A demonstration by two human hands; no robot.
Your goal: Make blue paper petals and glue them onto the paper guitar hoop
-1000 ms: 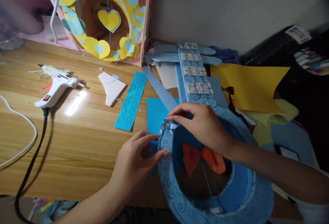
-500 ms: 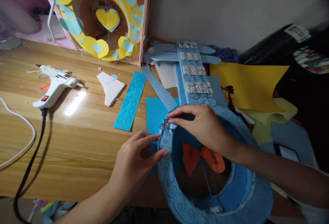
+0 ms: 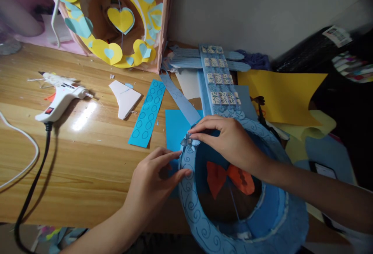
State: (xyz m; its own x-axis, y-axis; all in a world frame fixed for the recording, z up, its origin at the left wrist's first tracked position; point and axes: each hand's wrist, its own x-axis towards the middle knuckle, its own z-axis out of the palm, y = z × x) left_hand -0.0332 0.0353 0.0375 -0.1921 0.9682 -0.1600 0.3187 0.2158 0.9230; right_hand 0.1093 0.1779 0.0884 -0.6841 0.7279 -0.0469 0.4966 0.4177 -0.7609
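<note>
A round blue paper-covered ring frame point(image 3: 201, 223) with dark swirls drawn on its rim lies tilted at the table's front. A small grey-blue paper flower point(image 3: 190, 143) sits on the rim's upper left, pinched between the thumb and index finger of my right hand point(image 3: 230, 137). Just below the flower, my left hand point(image 3: 154, 178) grips the rim's left side, thumb on its face and fingers at the outer edge. Inside the ring, an orange paper butterfly shape point(image 3: 215, 178) hangs on a string. My right wrist hides part of the ring.
A white hot glue gun point(image 3: 60, 96) lies at left, its black cord running down. Blue circle-marked card point(image 3: 147, 114) and a white scrap point(image 3: 125, 98) lie mid-table. Behind stand a box with yellow hearts point(image 3: 121, 19) and a decorated blue strip point(image 3: 217, 79). Yellow paper point(image 3: 282, 94) and scissors point(image 3: 262, 116) are at right.
Both hands keep their hold on the rim and the flower, almost unmoved. The view has shifted very slightly.
</note>
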